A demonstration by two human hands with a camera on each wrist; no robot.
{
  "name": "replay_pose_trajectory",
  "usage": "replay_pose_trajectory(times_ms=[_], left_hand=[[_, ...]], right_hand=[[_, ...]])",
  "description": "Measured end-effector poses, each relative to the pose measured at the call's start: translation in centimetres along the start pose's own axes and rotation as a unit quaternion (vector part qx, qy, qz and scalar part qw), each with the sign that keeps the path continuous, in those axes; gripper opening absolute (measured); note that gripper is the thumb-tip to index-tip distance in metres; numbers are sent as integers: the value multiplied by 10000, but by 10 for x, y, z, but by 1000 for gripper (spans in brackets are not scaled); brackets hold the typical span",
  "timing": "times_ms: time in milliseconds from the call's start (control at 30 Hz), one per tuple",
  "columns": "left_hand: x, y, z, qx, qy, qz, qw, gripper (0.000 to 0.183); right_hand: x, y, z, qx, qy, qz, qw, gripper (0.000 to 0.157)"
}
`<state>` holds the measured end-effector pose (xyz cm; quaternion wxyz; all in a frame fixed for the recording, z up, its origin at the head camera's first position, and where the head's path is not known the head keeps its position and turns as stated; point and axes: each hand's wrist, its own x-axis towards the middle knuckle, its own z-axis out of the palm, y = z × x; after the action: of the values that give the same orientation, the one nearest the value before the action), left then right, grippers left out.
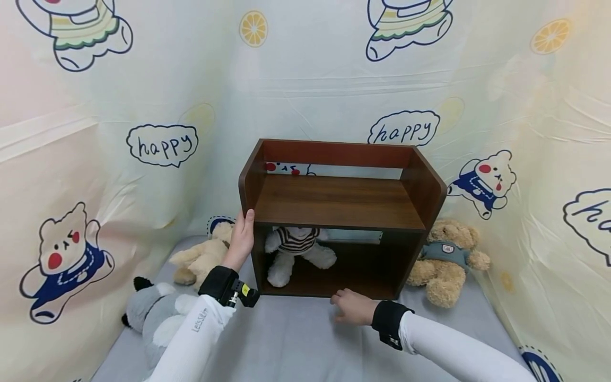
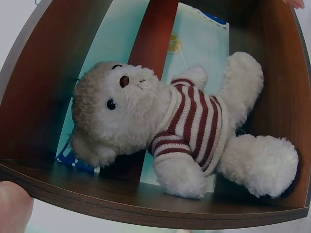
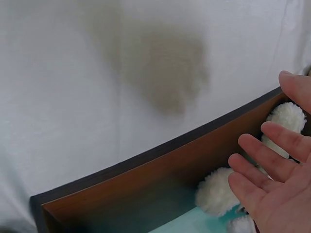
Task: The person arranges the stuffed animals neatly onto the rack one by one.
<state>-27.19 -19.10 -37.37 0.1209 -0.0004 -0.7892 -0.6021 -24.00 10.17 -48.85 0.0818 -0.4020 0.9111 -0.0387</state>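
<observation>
Near the lower front edge of the brown shelf, right hand empty, fingers extended. Left hand, well apart, rests against the shelf's left side. Inside the lower compartment, toward its left, sits a white bear. Patterned curtain hangs behind.

Bear's head mostly hidden, head view

We see pale, creased fabric on three sides, printed with cartoon bears, orange slices and "happy" bubbles. Below, we have grey cloth in soft light.
</observation>
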Motion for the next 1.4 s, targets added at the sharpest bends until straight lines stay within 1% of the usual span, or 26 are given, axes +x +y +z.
replay_pose_trajectory(times_ms=[200, 333, 467, 500, 533, 633, 733, 767, 900, 1067, 1167, 1267, 1400], left_hand=[[0, -1, 0, 17, -21, -27, 10000, 68], [0, -1, 0, 16, -20, -24, 10000, 70], [0, -2, 0, 18, -34, 8, 10000, 70], [0, -2, 0, 20, -31, 17, 10000, 70], [0, -2, 0, 23, -26, 16, 10000, 70], [0, -2, 0, 59, -27, -20, 10000, 69], [1, -3, 0, 69, -28, -60, 10000, 68], [1, -4, 0, 75, -35, -70, 9999, 68], [2, -4, 0, 39, -35, -21, 10000, 68], [-1, -3, 1, -82, 42, 279, 9996, 70], [-1, -3, 1, -127, 76, 383, 9992, 71], [-1, -3, 1, -109, 85, 363, 9992, 69], [2, -5, 1, -27, 28, 200, 9998, 67]], right_hand=[[-13, 4, -3, 34, 57, 11, 10000, 34], [-21, 4, -10, 131, -41, 107, 9998, 33], [-27, 9, -13, 367, -125, 182, 9991, 33], [-28, 11, -12, 405, -132, 168, 9990, 33], [-29, 15, -10, 386, -93, 61, 9992, 33], [-32, 20, -9, 468, -108, 48, 9988, 33], [-36, 22, -9, 516, -174, 123, 9984, 33], [-37, 22, -11, 577, -229, 240, 9978, 33], [-41, 26, -11, 559, -288, 346, 9974, 35], [-44, 35, -10, 598, -312, 439, 9968, 37], [-47, 40, -10, 698, -335, 483, 9958, 36], [-51, 44, -14, 879, -395, 566, 9937, 36], [-57, 47, -21, 1110, -524, 716, 9899, 36]])
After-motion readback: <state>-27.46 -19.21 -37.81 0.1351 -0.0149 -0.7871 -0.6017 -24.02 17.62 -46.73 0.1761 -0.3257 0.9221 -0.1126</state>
